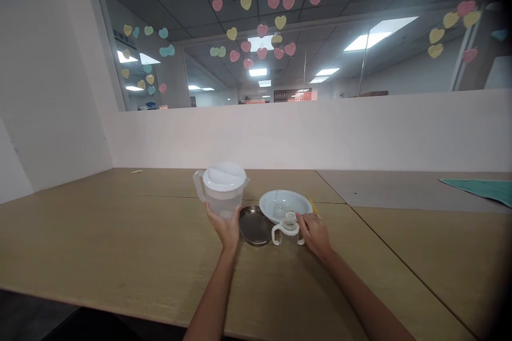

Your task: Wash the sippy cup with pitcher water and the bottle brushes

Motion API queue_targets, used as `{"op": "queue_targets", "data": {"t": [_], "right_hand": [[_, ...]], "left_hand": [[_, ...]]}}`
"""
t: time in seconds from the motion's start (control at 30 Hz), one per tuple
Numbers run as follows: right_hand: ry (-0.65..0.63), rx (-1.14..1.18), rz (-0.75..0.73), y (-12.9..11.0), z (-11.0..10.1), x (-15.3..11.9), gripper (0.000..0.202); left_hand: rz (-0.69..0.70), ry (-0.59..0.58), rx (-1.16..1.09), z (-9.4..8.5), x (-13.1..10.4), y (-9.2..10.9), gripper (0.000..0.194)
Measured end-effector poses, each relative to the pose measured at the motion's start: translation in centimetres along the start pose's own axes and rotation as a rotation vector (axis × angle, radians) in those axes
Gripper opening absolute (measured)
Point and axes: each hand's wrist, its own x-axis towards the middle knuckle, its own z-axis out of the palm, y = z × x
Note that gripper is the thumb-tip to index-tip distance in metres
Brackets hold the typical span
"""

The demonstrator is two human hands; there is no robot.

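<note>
My left hand (226, 228) is wrapped round the lower body of a translucent plastic pitcher (223, 200) with a white lid and a handle on its left. The pitcher is upright. My right hand (315, 232) is closed, its fingertips beside a small white ring-shaped piece (290, 215); what it grips is mostly hidden. Just left of that hand stands a clear bottle (288, 234) with a white collar and two curved white handles. Behind it is a white bowl (267, 203) with something clear inside. An oval metal tray (255, 228) lies between the hands.
A yellow item (314, 206) shows partly behind my right hand. A green cloth (480, 190) lies at the far right of the wooden table (120, 245). A small pale piece (136, 171) lies near the back left. Behind the table is a low wall (304, 136) with a window above.
</note>
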Motion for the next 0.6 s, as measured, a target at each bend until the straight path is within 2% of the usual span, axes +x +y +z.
{"op": "queue_targets", "data": {"t": [0.13,0.23,0.33,0.47,0.6], "right_hand": [[0.011,0.031,0.18,-0.1,-0.6,0.3,0.049],[0.01,-0.011,0.374,0.3,-1.2,0.7,0.05],[-0.053,-0.066,0.553,1.3,-1.8,1.1,0.041],[-0.255,-0.212,0.663,2.5,-2.4,1.3,0.028],[-0.566,-0.3,0.707,3.1,-2.2,1.1,0.029]], "left_hand": [[-0.041,0.067,0.069,0.0,0.5,-0.9,0.096],[-0.018,0.064,0.109,0.0,0.6,-1.2,0.096],[0.023,0.042,0.15,0.0,0.5,-1.2,0.095],[0.05,0.0,0.222,0.0,0.5,-0.8,0.095],[0.006,0.002,0.303,-0.2,0.7,-0.4,0.095]]}}
